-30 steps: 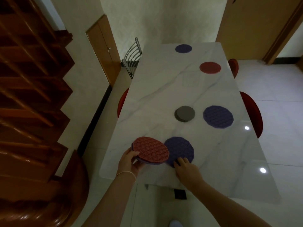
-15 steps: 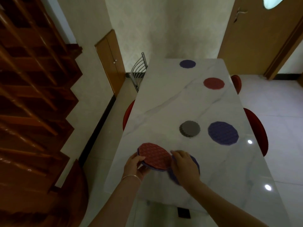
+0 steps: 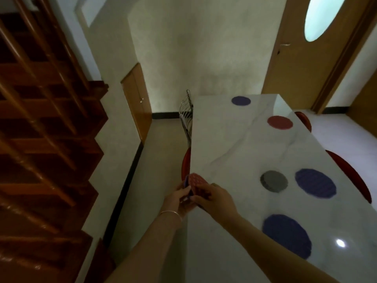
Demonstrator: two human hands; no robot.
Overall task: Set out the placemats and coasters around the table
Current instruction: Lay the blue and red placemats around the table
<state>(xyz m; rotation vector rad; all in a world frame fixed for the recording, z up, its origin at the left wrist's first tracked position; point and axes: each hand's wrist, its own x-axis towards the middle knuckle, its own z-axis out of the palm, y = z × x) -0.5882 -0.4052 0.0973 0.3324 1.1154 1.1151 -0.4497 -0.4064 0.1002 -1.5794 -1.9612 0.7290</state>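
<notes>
Both my hands hold a small stack of round placemats point(image 3: 196, 182) at the left edge of the white marble table point(image 3: 234, 139); a red one is on top, a blue one shows beneath. My left hand point(image 3: 179, 198) grips the stack from the left, my right hand point(image 3: 214, 198) from the right. On the table lie a blue placemat point(image 3: 286, 234) near me, another blue one point(image 3: 315, 185) at the right, a grey stack of coasters point(image 3: 274, 181) beside it, a red placemat point(image 3: 279, 122) farther off and a blue one point(image 3: 241, 101) at the far end.
Red chairs point(image 3: 350, 176) stand along the table's right side, one red seat point(image 3: 186, 164) and a metal-backed chair point(image 3: 186, 115) on the left. A wooden staircase point(image 3: 44, 139) fills the left. A wooden door point(image 3: 306, 58) is behind the table.
The view has swung left and up. My right hand left the blue placemat lying on the table and came onto the red-topped stack, which now sits at the table's left edge.
</notes>
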